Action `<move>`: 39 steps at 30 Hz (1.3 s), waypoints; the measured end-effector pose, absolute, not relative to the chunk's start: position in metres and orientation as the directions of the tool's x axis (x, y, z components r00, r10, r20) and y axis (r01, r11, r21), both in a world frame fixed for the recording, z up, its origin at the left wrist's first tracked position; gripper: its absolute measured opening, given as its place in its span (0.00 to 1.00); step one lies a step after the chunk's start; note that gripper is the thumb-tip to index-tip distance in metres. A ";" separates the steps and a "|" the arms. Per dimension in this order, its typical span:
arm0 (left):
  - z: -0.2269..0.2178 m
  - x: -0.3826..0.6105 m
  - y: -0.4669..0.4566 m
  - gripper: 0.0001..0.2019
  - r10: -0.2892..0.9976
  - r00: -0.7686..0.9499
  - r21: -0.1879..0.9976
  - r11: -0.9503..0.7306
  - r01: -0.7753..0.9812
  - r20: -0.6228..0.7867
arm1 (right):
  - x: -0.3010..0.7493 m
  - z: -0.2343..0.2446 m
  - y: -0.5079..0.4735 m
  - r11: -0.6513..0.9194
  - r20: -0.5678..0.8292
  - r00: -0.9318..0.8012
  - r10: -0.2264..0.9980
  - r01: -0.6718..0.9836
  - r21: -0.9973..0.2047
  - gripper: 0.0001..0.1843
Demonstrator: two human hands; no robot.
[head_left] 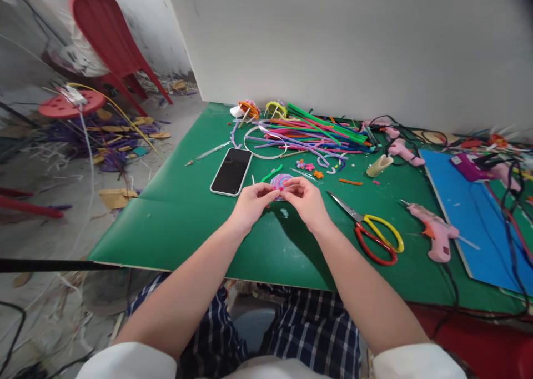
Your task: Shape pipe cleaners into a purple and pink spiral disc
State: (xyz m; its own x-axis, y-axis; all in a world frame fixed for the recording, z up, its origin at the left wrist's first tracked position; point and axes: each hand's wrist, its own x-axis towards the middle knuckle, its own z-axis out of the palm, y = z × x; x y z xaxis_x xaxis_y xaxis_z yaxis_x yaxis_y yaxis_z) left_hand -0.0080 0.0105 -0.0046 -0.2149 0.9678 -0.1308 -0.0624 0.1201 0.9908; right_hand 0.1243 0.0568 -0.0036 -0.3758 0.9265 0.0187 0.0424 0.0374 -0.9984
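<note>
Both hands meet over the green table, pinching a small round pink, blue and purple coil that looks made of pipe cleaner. My left hand grips its near left edge with thumb and forefinger. On the near right edge, the fingertips of my right hand are closed. Just beyond the coil lies a bent green pipe cleaner. Several small flowers, an orange one among them, rest to its right. A phone lies left of my left hand, and scissors with red and yellow handles lie right of my right hand.
A heap of coloured pipe cleaners spreads along the back of the table. A pink glue gun with a black cord lies at the right, by a blue board. A cream tube stands tilted near the heap. A grey panel rises behind.
</note>
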 end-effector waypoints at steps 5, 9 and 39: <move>-0.002 -0.007 0.010 0.15 0.972 -0.191 0.989 0.126 -0.074 -0.138 | 0.128 -0.007 0.061 0.068 0.044 -0.390 0.920 0.048 -0.997 0.10; -0.002 -0.008 0.011 0.15 0.972 -0.196 0.991 0.122 -0.058 -0.131 | 0.130 -0.009 0.063 0.101 0.067 -0.396 0.916 0.065 -0.993 0.11; 0.015 -0.040 0.008 0.15 0.969 -0.219 0.917 -0.015 0.399 0.112 | 0.203 -0.009 0.138 0.089 0.101 0.008 0.995 0.408 -0.909 0.19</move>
